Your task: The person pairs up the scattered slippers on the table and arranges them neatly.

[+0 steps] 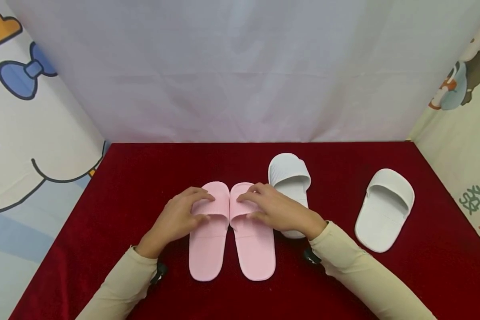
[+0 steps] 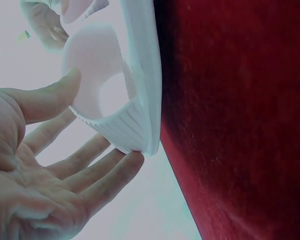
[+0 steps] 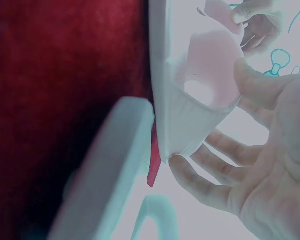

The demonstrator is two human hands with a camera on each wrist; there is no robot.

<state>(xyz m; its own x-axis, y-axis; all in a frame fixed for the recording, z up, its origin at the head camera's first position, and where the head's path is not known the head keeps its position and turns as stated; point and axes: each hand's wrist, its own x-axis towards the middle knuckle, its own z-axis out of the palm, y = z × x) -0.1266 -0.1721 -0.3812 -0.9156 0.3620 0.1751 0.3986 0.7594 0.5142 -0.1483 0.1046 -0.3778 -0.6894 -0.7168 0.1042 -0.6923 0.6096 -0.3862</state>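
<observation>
Two pink slippers lie side by side, toes pointing away, their straps meeting in the middle. My left hand (image 1: 178, 216) touches the strap of the left pink slipper (image 1: 207, 260) from its outer side, fingers lightly bent and spread. On the right pink slipper (image 1: 257, 260), my right hand (image 1: 282, 210) rests over the strap in the same loose way. Both wrist views show fingertips along the strap's outer side, with each thumb (image 2: 60, 95) near its opening edge. Neither hand visibly grips a slipper. A white slipper (image 1: 289, 171) lies partly hidden behind my right hand.
Another white slipper (image 1: 380, 222) lies apart at the right, slightly angled, toe pointing away. A dark red cloth (image 1: 144, 178) covers the table. A pale curtain (image 1: 240, 80) hangs behind, and printed cloths stand at both sides.
</observation>
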